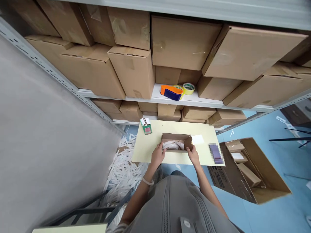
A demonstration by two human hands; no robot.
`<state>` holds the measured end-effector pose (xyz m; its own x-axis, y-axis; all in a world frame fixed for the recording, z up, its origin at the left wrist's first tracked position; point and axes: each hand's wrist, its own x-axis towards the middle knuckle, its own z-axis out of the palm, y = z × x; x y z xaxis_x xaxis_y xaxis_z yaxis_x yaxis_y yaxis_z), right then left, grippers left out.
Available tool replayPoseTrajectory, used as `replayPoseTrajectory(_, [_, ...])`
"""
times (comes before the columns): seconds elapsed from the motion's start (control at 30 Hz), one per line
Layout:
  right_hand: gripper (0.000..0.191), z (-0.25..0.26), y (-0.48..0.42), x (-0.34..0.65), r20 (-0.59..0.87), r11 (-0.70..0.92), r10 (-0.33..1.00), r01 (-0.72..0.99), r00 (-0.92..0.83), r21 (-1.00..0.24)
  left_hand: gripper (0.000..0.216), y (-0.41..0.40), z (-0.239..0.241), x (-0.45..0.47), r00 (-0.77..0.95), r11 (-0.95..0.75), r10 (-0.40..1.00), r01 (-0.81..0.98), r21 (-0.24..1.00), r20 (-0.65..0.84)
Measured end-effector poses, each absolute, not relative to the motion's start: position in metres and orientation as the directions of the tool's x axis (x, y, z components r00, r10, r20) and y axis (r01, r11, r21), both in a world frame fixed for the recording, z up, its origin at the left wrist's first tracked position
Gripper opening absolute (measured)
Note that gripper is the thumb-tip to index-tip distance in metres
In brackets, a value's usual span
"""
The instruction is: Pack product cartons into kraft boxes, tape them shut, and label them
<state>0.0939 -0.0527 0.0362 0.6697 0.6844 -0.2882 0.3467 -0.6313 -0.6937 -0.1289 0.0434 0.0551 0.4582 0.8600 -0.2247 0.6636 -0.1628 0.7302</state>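
Observation:
An open cardboard box [173,137] lies on the pale yellow table [150,149] in front of me. Inside it is a white wrapped item [173,145], whose contents I cannot make out. My left hand [158,156] grips the box's left end, thumb at the near edge. At the right end, my right hand [193,155] holds the near corner with its fingers around the side. A white paper slip [197,139] rests just behind my right hand. Toward the table's back left stands a green and white small box [146,127].
Shelves of cardboard boxes rise behind the table. A tape dispenser [171,92] and a tape roll [189,88] sit on one shelf [155,95]. On the right floor is a large open carton [269,181] with smaller boxes inside. Paper strips [123,168] cover the left floor.

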Motion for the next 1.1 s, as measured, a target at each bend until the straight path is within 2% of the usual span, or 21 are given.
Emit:
replayPoseTrajectory(0.13, [0.059,0.030,-0.032,0.108,-0.354,-0.692,0.628,0.289,0.693,-0.662,0.057,0.060,0.058,-0.120,0.512,-0.174,0.809,0.679,0.713,-0.291])
replayPoseTrajectory(0.2, [0.064,0.029,-0.032,0.116,-0.380,-0.702,0.614,0.258,0.691,-0.664,0.059,0.068,0.065,-0.120,0.495,-0.192,0.828,0.692,0.696,-0.263])
replayPoseTrajectory(0.3, [0.072,0.034,-0.038,0.130,-0.315,-0.655,0.618,0.250,0.720,-0.713,0.063,0.094,0.082,-0.123,0.281,-0.146,0.951,0.780,0.609,-0.132])
replayPoseTrajectory(0.4, [0.074,0.044,-0.046,0.143,-0.231,-0.608,0.602,0.252,0.764,-0.753,0.069,0.141,0.097,-0.124,-0.015,0.030,0.999,0.846,0.532,-0.031])
replayPoseTrajectory(0.5, [0.077,0.052,-0.054,0.152,-0.222,-0.599,0.587,0.233,0.779,-0.766,0.075,0.192,0.099,-0.119,-0.163,0.195,0.981,0.853,0.485,-0.107])
replayPoseTrajectory(0.63, [0.079,0.057,-0.065,0.155,-0.242,-0.595,0.565,0.186,0.789,-0.782,0.079,0.228,0.081,-0.104,-0.207,0.311,0.939,0.854,0.416,-0.276])
replayPoseTrajectory(0.7, [0.080,0.058,-0.070,0.153,-0.258,-0.600,0.545,0.156,0.798,-0.785,0.077,0.228,0.068,-0.098,-0.212,0.313,0.937,0.863,0.396,-0.277])
replayPoseTrajectory(0.83, [0.083,0.057,-0.079,0.148,-0.291,-0.616,0.512,0.109,0.808,-0.780,0.062,0.213,0.046,-0.106,-0.223,0.249,0.969,0.878,0.408,-0.110])
replayPoseTrajectory(0.93, [0.083,0.057,-0.081,0.145,-0.313,-0.634,0.507,0.101,0.803,-0.767,0.058,0.208,0.037,-0.132,-0.208,0.208,0.977,0.868,0.451,-0.050])
replayPoseTrajectory(1.1, [0.081,0.056,-0.069,0.141,-0.309,-0.614,0.567,0.141,0.764,-0.776,0.057,0.208,0.023,-0.183,-0.229,0.215,0.971,0.717,0.663,-0.067])
